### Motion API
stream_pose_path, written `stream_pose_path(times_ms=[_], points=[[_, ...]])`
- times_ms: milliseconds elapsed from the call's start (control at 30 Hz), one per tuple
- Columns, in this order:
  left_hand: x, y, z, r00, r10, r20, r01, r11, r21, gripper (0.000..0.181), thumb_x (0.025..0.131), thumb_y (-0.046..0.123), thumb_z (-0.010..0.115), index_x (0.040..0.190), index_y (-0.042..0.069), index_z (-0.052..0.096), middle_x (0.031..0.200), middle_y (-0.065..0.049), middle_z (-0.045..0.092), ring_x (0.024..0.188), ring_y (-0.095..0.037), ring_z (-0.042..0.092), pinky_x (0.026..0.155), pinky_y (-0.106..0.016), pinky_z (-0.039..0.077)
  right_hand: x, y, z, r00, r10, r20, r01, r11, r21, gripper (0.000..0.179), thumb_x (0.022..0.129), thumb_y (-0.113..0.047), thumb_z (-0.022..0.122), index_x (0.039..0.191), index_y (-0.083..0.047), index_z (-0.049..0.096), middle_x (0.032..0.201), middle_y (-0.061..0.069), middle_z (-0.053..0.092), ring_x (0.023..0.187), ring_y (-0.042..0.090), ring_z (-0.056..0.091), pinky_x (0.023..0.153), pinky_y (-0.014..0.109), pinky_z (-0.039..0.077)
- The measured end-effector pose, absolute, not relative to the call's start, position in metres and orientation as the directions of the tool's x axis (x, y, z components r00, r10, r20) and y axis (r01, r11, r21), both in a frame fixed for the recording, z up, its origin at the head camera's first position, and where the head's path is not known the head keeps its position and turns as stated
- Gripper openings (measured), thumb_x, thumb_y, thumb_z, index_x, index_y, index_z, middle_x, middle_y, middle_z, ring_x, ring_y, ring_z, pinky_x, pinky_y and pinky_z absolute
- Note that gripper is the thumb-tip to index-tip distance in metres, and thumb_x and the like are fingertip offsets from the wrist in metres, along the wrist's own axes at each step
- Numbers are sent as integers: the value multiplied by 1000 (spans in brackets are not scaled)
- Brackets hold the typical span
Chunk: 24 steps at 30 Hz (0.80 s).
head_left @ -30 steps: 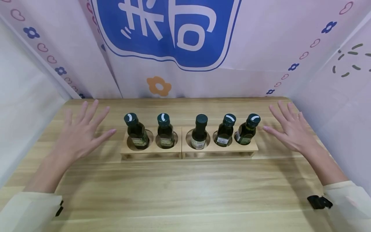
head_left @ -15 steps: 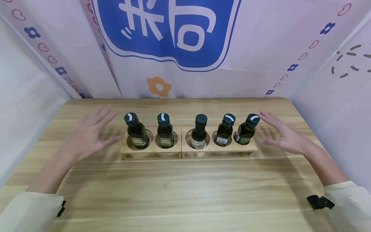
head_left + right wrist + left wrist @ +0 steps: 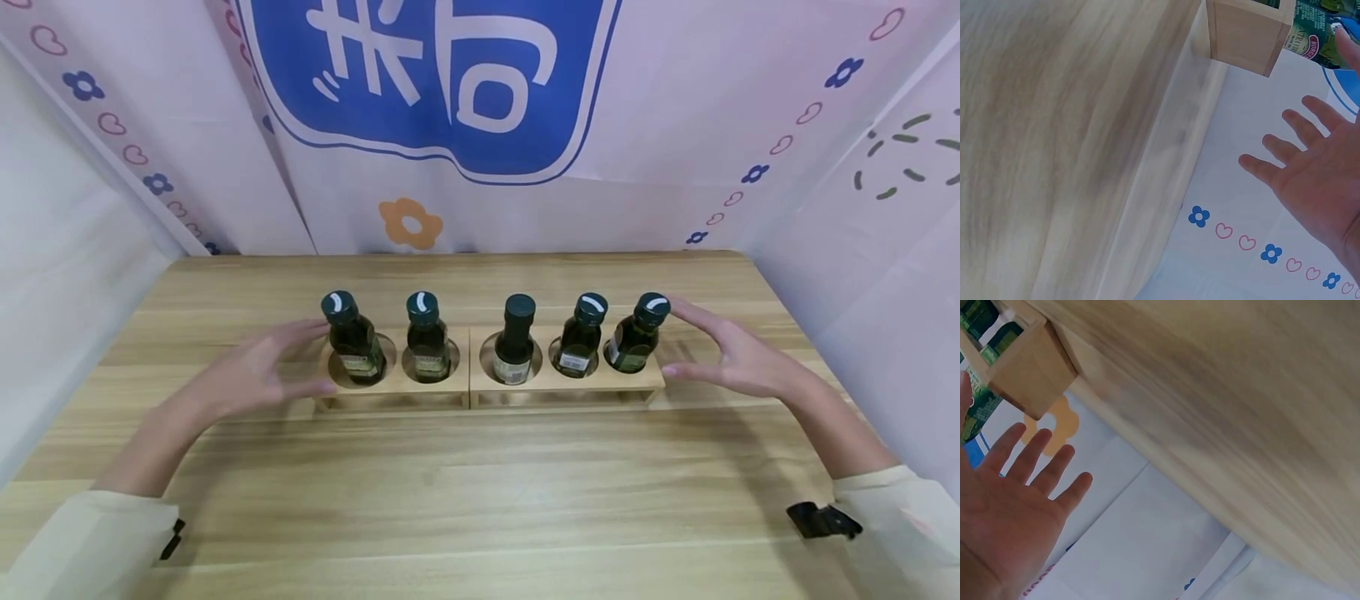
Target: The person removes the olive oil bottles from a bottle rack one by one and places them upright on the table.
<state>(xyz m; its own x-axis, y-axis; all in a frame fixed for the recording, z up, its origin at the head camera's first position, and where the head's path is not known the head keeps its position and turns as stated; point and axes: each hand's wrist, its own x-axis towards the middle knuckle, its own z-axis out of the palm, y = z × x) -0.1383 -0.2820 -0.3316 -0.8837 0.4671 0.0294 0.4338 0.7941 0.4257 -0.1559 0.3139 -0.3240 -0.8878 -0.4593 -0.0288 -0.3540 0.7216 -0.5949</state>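
The left hand (image 3: 262, 367) is spread, thumb parted from the fingers, and the right hand (image 3: 738, 354) is spread the same way; neither pinches anything. Between them stand two wooden bottle racks, the left rack (image 3: 393, 387) just beside the left hand and the right rack (image 3: 545, 383) just beside the right. Whether any fingertip touches wood I cannot tell.

Nearest each set of fingers is an outer bottle: the leftmost bottle (image 3: 356, 346) by the left hand, the rightmost bottle (image 3: 636, 342) by the right. Both seem to lean outward, toward the hands, in holes wider than they are, so a fingertip catching a green cap could tip or rattle one.

Further inward from both hands are the second bottle (image 3: 429, 350), the plain-capped middle bottle (image 3: 516, 346) and the fourth bottle (image 3: 580, 346). They too sit loosely, I judge, and a jolt could set them knocking.

The weak spot is the seam (image 3: 470, 371) midway between the hands — the racks meet there, and no fastening shows. If they are separate, uneven pressure from the two sides could skew them on the tabletop (image 3: 450, 475); if lifted by the ends, they could part or sag there — spilling bottles.
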Motion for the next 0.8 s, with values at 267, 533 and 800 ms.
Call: stream_pose_path(times_ms=[267,533,800], points=[[-138,-280,-334,-885,466,-4,416,794,443,84,91,46,79,148,-8,48,148,-30,52,132,-52,52,109,-73,39,-154,309,-322,-902,-432,-8,-316,672,-669,89,91,-19,80,161,1,29,164,31,29,143,62,31,114,74,29],[-140,-277,-333,-895,445,-24,392,812,433,84,91,46,79,147,-9,49,151,-31,49,137,-54,46,112,-71,36,-153,291,-321,-889,-396,228,-409,466,-785,63,93,4,73,151,2,49,148,10,59,125,15,63,100,12,50],[-143,-276,-335,-891,453,-24,391,794,466,82,88,41,83,144,-11,52,150,-32,49,137,-54,46,112,-70,37,-152,278,-323,-905,-302,300,-394,328,-858,41,87,17,73,122,-4,72,105,-13,75,93,1,73,80,15,59]])
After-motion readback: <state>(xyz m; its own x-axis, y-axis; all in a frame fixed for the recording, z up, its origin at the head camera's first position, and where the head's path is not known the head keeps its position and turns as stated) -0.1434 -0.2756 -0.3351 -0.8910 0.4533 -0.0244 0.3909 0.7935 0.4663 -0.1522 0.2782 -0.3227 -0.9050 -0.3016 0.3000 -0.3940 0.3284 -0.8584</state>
